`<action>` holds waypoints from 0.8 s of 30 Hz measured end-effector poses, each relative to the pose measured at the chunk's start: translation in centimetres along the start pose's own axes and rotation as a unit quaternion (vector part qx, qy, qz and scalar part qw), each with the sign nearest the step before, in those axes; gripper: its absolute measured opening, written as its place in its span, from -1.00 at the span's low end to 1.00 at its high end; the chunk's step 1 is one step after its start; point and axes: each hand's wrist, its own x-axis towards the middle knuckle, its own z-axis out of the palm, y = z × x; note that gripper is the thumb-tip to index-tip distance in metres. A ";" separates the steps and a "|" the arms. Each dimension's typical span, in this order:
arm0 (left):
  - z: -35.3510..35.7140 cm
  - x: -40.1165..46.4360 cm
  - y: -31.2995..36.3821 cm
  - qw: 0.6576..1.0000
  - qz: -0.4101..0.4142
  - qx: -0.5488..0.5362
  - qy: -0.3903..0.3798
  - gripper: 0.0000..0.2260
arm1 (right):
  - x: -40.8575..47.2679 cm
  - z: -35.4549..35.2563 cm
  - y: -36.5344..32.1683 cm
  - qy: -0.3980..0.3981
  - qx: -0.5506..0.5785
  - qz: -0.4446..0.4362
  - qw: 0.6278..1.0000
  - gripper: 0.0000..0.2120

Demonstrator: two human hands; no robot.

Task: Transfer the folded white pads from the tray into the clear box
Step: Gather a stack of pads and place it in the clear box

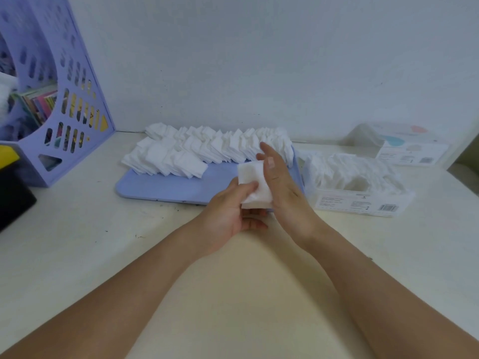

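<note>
One lilac tray [166, 187] sits mid-desk, its far half covered by overlapping rows of folded white pads [207, 149], too many and too overlapped to count. One clear box [363, 195] just right of it is already partly filled. A small stack of pads [252, 181] is held above the tray's near right corner: the left hand [233, 213] pinches it, thumb on top, while the right hand [281, 182] lies against its side with straight fingers. Squaring looks underway; next, carry it right into the box.
</note>
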 end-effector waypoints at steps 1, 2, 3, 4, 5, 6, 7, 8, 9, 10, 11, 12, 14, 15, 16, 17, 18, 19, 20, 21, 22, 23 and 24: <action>0.2 0.0 0.0 1.000 -0.001 -0.006 -0.008 -0.44 | -0.1 0.1 0.3 -0.015 -0.017 -0.004 1.000 -0.45; 0.5 -0.2 0.1 1.000 -0.004 -0.017 -0.010 -0.46 | -0.2 0.1 0.4 -0.032 -0.030 -0.003 0.999 -0.42; 0.7 -0.4 0.4 0.999 -0.006 -0.032 -0.008 -0.47 | -0.3 0.1 0.4 -0.044 -0.038 -0.003 0.998 -0.40; 0.7 -0.4 0.6 0.999 -0.006 -0.052 -0.008 -0.49 | -0.3 -0.1 0.2 -0.047 -0.036 -0.007 0.998 -0.41; 0.9 -0.7 1.1 0.997 -0.005 -0.073 -0.014 -0.52 | -0.2 -0.5 -0.2 -0.045 -0.032 -0.020 0.998 -0.42; 0.8 -0.8 1.5 0.995 -0.007 -0.100 -0.025 -0.56 | -0.3 -0.9 -0.7 -0.044 -0.036 -0.040 0.998 -0.36; 0.8 -1.1 2.1 0.990 -0.016 -0.131 -0.040 -0.59 | -0.3 -1.4 -1.0 -0.044 -0.046 -0.067 0.996 -0.24; 1.0 -1.4 2.7 0.984 -0.035 -0.165 -0.055 -0.61 | -0.3 -1.8 -1.4 -0.047 -0.055 -0.092 0.993 -0.12; 1.3 -1.7 3.1 0.977 -0.055 -0.194 -0.066 -0.62 | -0.4 -2.0 -1.6 -0.044 -0.056 -0.109 0.991 -0.04; 1.6 -1.9 3.3 0.972 -0.070 -0.212 -0.075 -0.62 | -0.4 -2.0 -1.8 -0.027 -0.056 -0.126 0.990 -0.03; 2.1 -2.1 3.4 0.968 -0.078 -0.222 -0.085 -0.62 | -0.4 -2.0 -2.1 -0.002 -0.053 -0.144 0.988 -0.06; 2.7 -2.3 3.4 0.966 -0.082 -0.227 -0.091 -0.61 | -0.5 -1.9 -2.4 0.023 -0.045 -0.159 0.986 -0.11; 3.9 -2.4 3.3 0.964 -0.084 -0.238 -0.089 -0.59 | -0.8 -1.9 -3.2 0.046 -0.032 -0.170 0.984 -0.20; 4.4 -2.5 3.4 0.961 -0.085 -0.246 -0.091 -0.58 | -1.0 -2.1 -3.5 0.048 -0.041 -0.171 0.983 -0.21; 4.8 -2.5 3.4 0.960 -0.085 -0.253 -0.087 -0.57 | -1.0 -2.4 -3.9 0.041 -0.059 -0.171 0.983 -0.20; 5.2 -2.5 3.5 0.958 -0.081 -0.260 -0.089 -0.57 | -1.0 -2.9 -4.2 0.028 -0.082 -0.169 0.982 -0.15; 5.6 -2.5 3.5 0.957 -0.079 -0.265 -0.087 -0.57 | -1.2 -3.5 -4.5 0.012 -0.107 -0.166 0.980 -0.07; 6.0 -2.6 3.6 0.954 -0.081 -0.277 -0.083 -0.58 | -1.4 -4.1 -4.8 -0.006 -0.126 -0.165 0.978 0.02; 6.3 -2.6 3.6 0.950 -0.086 -0.288 -0.084 -0.59 | -1.6 -4.7 -5.1 -0.025 -0.126 -0.160 0.979 0.08; 7.0 -2.7 3.6 0.947 -0.092 -0.292 -0.094 -0.60 | -2.0 -5.4 -5.4 -0.036 -0.111 -0.156 0.981 0.10; 7.2 -2.7 3.4 0.951 -0.088 -0.280 -0.098 -0.60 | -2.1 -5.6 -5.6 -0.042 -0.088 -0.154 0.983 0.08; 7.7 -2.8 3.4 0.956 -0.083 -0.265 -0.099 -0.59 | -2.3 -5.8 -5.7 -0.035 -0.076 -0.158 0.984 0.04; 8.4 -2.9 3.3 0.958 -0.084 -0.255 -0.103 -0.56 | -2.7 -6.3 -5.9 -0.019 -0.081 -0.165 0.983 0.00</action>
